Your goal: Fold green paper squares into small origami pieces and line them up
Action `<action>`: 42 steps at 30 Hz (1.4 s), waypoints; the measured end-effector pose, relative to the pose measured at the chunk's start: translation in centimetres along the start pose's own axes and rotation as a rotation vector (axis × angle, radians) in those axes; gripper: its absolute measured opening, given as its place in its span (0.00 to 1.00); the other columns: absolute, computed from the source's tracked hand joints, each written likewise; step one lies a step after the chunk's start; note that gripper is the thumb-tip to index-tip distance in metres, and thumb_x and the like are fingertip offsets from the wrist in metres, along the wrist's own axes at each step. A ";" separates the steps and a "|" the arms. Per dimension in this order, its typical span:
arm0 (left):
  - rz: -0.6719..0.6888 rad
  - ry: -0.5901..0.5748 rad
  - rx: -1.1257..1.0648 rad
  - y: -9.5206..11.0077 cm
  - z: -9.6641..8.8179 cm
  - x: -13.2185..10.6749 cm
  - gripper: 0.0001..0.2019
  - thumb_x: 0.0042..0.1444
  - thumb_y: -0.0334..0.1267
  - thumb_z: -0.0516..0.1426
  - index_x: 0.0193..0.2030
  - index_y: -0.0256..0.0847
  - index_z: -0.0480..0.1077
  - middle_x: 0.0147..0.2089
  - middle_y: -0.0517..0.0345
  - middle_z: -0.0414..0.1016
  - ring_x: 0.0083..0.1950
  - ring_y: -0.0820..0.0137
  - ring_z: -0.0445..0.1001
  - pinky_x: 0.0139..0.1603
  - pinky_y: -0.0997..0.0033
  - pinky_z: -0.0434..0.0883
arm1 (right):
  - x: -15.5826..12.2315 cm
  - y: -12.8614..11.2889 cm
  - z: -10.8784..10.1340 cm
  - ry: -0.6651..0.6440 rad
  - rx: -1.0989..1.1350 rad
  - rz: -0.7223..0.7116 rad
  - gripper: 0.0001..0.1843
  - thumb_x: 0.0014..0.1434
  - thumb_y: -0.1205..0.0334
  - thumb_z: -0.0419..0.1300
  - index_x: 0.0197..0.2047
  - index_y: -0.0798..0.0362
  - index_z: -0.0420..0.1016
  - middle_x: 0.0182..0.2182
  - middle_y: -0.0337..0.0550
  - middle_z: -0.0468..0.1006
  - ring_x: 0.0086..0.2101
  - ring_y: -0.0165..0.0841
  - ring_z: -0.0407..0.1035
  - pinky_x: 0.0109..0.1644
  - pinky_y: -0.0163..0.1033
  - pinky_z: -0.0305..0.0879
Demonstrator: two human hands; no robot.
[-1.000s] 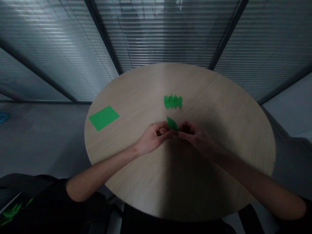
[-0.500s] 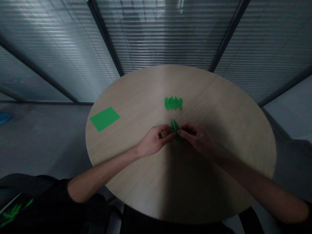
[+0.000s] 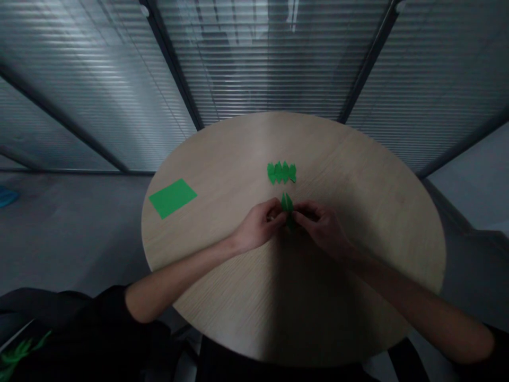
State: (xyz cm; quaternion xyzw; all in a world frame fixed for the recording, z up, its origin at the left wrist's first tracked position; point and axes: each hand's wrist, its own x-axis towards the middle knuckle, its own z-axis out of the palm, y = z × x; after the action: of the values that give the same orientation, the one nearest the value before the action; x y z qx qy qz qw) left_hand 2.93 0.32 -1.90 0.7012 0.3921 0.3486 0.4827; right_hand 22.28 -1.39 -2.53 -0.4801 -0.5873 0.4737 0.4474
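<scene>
A small folded green paper piece [image 3: 287, 205] stands upright between my two hands over the middle of the round wooden table [image 3: 369, 175]. My left hand [image 3: 259, 227] pinches it from the left with curled fingers. My right hand [image 3: 323, 227] pinches it from the right. Its lower part is hidden by my fingertips. Just beyond it lies a row of several folded green paper pieces [image 3: 282, 173], side by side on the table and apart from my hands.
A flat green paper sheet [image 3: 173, 197] lies near the table's left edge. Glass walls with blinds stand behind the table. Some green paper [image 3: 16, 353] shows at the lower left, off the table, beside my dark sleeve.
The folded piece has turned from lying slanted to standing upright between my fingers. Both hands have drawn slightly closer together. The view has shifted a little.
</scene>
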 end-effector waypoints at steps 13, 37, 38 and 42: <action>-0.033 -0.055 -0.072 -0.4 -0.1 -0.7 0.12 0.64 0.45 0.58 0.34 0.40 0.65 0.27 0.65 0.61 0.27 0.74 0.61 0.27 0.73 0.57 | -0.3 -0.3 0.2 -0.077 -0.068 0.045 0.13 0.59 0.51 0.64 0.37 0.53 0.81 0.33 0.45 0.83 0.33 0.35 0.77 0.39 0.40 0.73; -0.033 0.060 -0.217 0.0 0.2 -0.8 0.13 0.66 0.47 0.61 0.43 0.38 0.67 0.29 0.59 0.76 0.28 0.72 0.76 0.29 0.74 0.75 | -0.6 -0.4 0.3 0.057 0.048 0.011 0.16 0.60 0.48 0.68 0.40 0.53 0.80 0.33 0.43 0.82 0.31 0.34 0.77 0.36 0.39 0.77; -0.032 0.061 -0.217 0.0 0.3 -0.8 0.14 0.66 0.47 0.61 0.42 0.38 0.67 0.29 0.59 0.76 0.28 0.72 0.76 0.29 0.74 0.75 | -0.6 -0.4 0.4 0.054 0.050 0.003 0.16 0.60 0.48 0.68 0.40 0.53 0.80 0.33 0.43 0.82 0.31 0.34 0.77 0.36 0.39 0.77; -0.038 0.077 -0.177 0.2 0.2 -0.8 0.13 0.65 0.46 0.62 0.41 0.38 0.68 0.28 0.60 0.75 0.27 0.74 0.74 0.27 0.76 0.73 | -0.8 -0.5 0.5 0.006 0.025 -0.030 0.13 0.63 0.50 0.66 0.40 0.52 0.81 0.32 0.43 0.83 0.32 0.34 0.78 0.38 0.39 0.77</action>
State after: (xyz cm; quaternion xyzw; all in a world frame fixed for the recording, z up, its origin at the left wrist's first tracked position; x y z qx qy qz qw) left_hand 2.81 -0.55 -1.87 0.6343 0.3913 0.3996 0.5337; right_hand 21.85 -2.28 -2.14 -0.4670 -0.5870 0.4729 0.4623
